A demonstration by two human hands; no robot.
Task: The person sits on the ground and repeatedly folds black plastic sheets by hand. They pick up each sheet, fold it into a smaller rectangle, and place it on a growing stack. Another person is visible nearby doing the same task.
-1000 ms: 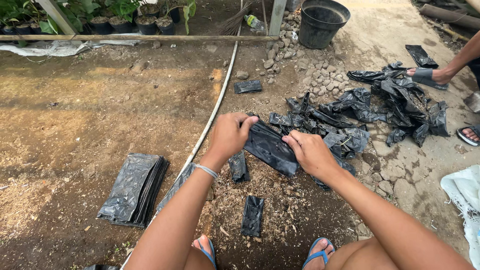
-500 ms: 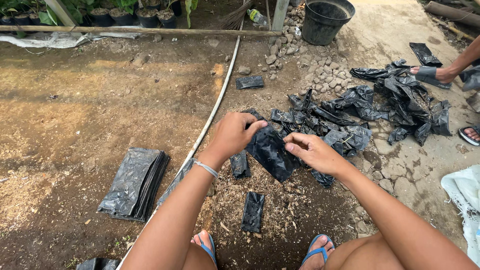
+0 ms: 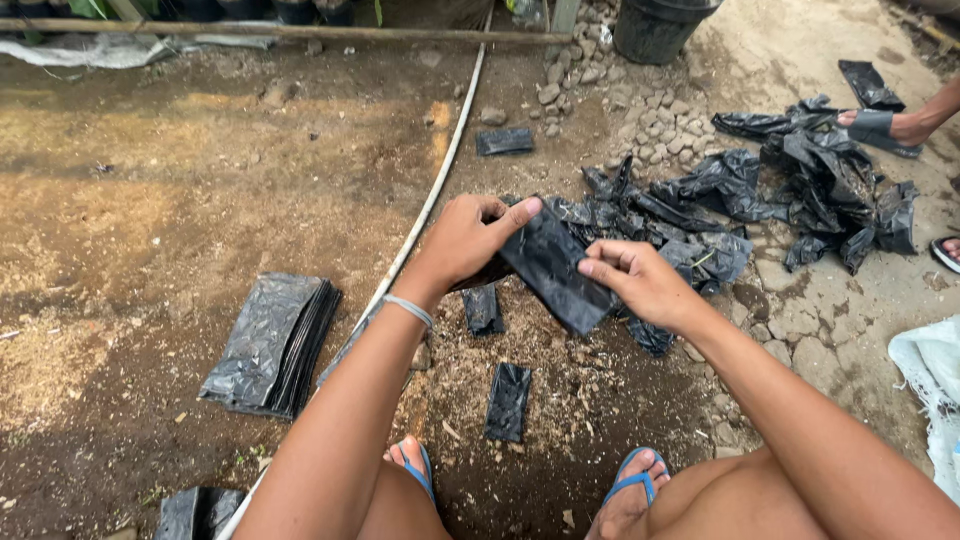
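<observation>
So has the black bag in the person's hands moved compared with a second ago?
Yes. The black bag has lifted slightly and turned, judged against the small flat bag on the soil beside it. Left hand and right hand both hold it.

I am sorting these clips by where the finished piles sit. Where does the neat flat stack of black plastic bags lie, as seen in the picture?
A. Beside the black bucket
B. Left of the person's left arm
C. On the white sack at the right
B: the neat flat stack of black plastic bags lies on bare soil, left of the left arm.
</observation>
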